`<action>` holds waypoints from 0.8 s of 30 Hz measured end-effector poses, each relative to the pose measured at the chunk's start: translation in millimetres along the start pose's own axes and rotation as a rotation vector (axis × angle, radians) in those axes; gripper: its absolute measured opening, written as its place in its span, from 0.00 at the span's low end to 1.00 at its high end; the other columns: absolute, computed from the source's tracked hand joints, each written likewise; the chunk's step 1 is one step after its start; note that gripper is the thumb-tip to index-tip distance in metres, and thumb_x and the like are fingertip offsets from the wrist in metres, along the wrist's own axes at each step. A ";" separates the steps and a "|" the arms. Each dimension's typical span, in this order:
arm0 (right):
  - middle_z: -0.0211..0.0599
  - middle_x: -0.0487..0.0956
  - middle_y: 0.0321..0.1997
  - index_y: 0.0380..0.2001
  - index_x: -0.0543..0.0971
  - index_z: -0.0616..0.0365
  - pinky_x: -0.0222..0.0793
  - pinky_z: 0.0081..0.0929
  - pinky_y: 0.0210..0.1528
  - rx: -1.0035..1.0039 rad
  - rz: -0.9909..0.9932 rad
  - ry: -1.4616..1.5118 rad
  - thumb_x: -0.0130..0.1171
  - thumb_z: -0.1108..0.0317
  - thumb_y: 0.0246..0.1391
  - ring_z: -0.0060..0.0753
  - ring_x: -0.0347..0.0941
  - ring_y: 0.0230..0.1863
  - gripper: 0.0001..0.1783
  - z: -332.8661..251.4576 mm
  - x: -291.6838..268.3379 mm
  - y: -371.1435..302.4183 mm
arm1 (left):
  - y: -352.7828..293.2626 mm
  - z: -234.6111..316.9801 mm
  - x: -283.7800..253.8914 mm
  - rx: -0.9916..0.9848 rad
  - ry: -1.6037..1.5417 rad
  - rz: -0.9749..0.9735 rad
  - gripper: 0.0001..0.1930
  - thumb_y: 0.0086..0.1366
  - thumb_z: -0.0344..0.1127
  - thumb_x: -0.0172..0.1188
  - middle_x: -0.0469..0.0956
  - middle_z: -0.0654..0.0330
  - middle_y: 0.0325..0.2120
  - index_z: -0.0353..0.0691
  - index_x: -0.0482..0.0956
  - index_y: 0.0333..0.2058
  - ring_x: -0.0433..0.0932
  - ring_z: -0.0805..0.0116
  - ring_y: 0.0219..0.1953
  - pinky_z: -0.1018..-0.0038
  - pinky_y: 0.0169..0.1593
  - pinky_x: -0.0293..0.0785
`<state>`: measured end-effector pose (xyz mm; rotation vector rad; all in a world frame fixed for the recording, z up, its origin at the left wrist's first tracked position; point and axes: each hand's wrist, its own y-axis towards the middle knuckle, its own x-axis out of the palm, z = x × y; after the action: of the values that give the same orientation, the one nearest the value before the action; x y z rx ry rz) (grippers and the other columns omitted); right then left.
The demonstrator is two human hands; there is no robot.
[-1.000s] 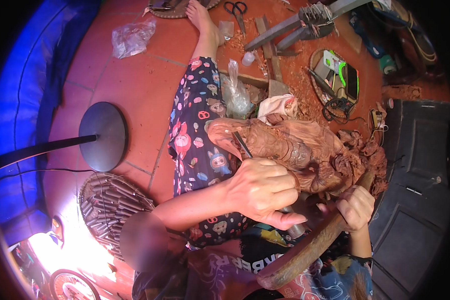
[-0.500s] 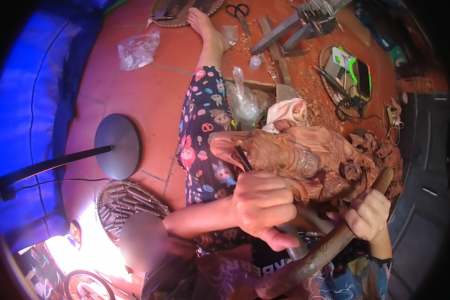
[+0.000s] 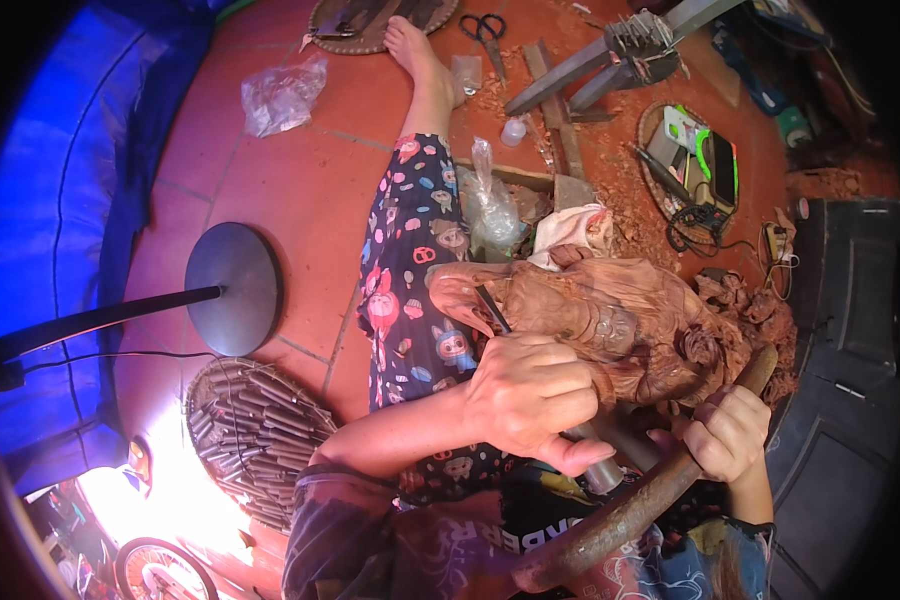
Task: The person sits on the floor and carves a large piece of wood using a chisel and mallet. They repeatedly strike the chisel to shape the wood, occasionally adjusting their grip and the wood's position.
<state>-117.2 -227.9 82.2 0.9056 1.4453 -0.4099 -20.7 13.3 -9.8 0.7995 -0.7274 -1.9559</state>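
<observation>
My left hand (image 3: 538,402) is closed around a chisel. Its dark blade (image 3: 491,309) rests against the near left end of a reddish-brown wood carving (image 3: 610,315), and its metal butt (image 3: 603,475) sticks out below my thumb. The carving has folds and a rose-like swirl, and lies across in front of me. My right hand (image 3: 727,435) grips a thick, curved wooden club (image 3: 610,540) near its upper end. The club slants down to the left, its middle next to the chisel's butt; whether they touch I cannot tell. My fingers hide the middle of the chisel.
Several carving tools (image 3: 260,430) fill a round basket at left, beside a black lamp base (image 3: 235,290). My patterned trouser leg (image 3: 410,260) stretches forward. Ahead lie a white cloth (image 3: 573,232), scissors (image 3: 485,35), a wooden stand (image 3: 590,75) and wood shavings; a phone (image 3: 722,168) lies in a basket at right.
The view has shifted slightly. Both hands keep their grips, and the club's upper end sits a little lower and further left. The tool basket at left shows more fully.
</observation>
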 end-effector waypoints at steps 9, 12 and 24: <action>0.32 0.75 0.22 0.22 0.71 0.51 0.61 0.22 0.19 0.007 0.036 0.025 0.74 0.62 0.36 0.27 0.69 0.19 0.18 0.1 7.0 -1.0 | 3.2 2.7 10.2 -0.002 0.065 0.021 0.26 0.59 0.59 0.59 0.59 0.67 0.12 0.44 0.71 0.15 0.60 0.71 0.12 0.74 0.16 0.52; 0.31 0.73 0.21 0.22 0.71 0.51 0.62 0.22 0.20 -0.010 0.052 0.040 0.74 0.62 0.35 0.27 0.68 0.19 0.19 -0.3 13.7 -1.6 | 3.5 2.5 10.6 0.010 0.051 0.035 0.26 0.59 0.60 0.58 0.60 0.67 0.12 0.44 0.71 0.15 0.60 0.71 0.12 0.74 0.16 0.53; 0.30 0.71 0.21 0.22 0.73 0.51 0.63 0.23 0.22 -0.018 0.015 0.026 0.71 0.62 0.34 0.27 0.67 0.19 0.16 1.7 9.5 -5.3 | 12.2 4.2 11.1 -0.100 0.060 0.078 0.25 0.52 0.53 0.67 0.58 0.64 0.13 0.44 0.63 0.14 0.62 0.68 0.14 0.72 0.18 0.57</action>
<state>-118.8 -229.8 71.4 0.9102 1.4632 -0.3746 -22.3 -1.1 -0.9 0.7551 -0.6116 -1.8754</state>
